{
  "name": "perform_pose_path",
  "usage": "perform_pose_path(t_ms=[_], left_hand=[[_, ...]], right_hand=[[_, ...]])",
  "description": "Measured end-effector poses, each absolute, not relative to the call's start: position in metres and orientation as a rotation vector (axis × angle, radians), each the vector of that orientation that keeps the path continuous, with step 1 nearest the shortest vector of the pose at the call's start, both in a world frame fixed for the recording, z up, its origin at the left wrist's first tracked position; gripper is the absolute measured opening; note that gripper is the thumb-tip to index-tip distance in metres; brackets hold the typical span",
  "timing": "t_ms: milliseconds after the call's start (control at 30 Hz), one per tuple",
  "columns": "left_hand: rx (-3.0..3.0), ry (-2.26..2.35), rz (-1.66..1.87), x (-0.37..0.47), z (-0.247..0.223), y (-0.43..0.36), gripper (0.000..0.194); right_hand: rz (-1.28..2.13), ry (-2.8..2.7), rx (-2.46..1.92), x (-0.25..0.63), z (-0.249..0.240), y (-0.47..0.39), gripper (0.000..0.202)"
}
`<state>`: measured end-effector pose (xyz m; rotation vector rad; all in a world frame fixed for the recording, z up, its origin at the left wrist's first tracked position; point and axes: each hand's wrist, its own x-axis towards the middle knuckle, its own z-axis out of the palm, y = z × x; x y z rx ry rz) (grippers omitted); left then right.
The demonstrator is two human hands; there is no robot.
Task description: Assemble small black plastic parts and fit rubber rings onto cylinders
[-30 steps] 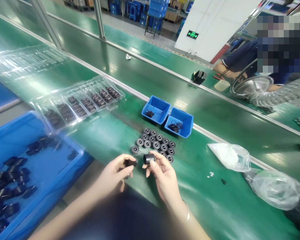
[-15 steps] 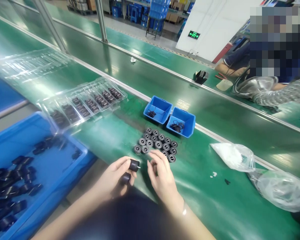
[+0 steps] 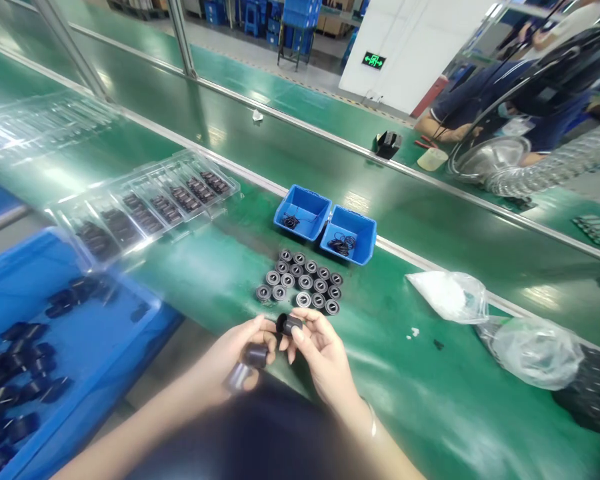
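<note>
My left hand [image 3: 224, 360] is closed around black cylindrical parts; one black cylinder [image 3: 257, 355] shows in its curled fingers, with a shinier one [image 3: 239, 377] below it. Between my two hands, another small black cylinder [image 3: 293, 325] is pinched by the thumb and fingers of my right hand [image 3: 326, 350]. The left fingertips meet the near end of that piece, where a dark round rim shows. Just beyond my hands, a cluster of upright black cylinders [image 3: 305, 282] with slotted round tops stands in rows on the green work surface [image 3: 220, 273].
Two small blue bins [image 3: 363, 245] with thin black rings stand behind the cluster. A large blue crate [image 3: 107, 373] of black cylinders is at left, beside a clear compartment tray [image 3: 117, 248]. Plastic bags [image 3: 537, 353] lie at right. Another person's arm [image 3: 445, 130] is across the bench.
My right hand has come to my left and now pinches a black cylinder against the left fingertips. One more cylinder shows in my left hand. The view has shifted slightly.
</note>
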<state>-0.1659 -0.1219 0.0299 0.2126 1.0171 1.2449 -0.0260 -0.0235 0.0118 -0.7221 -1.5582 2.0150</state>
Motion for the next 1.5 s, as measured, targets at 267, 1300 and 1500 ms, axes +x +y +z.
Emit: perform_pose_path(t_ms=[267,1300,1500], left_hand=[[0.080,1.038,1.230,-0.168,0.030,-0.127,0.031],[0.266,0.697,0.925,-0.142,0.017,-0.100,0.059],[0.257,0.721,0.854,-0.133,0.011,-0.096,0.069]], right_hand=[[1.077,-2.353,-0.704,-0.010,0.000,-0.009,0.027],[2.110,-1.805,-0.488,0.015,0.024,-0.003,0.035],[2.176,-1.649,-0.487,0.017,0.014,-0.003,0.034]])
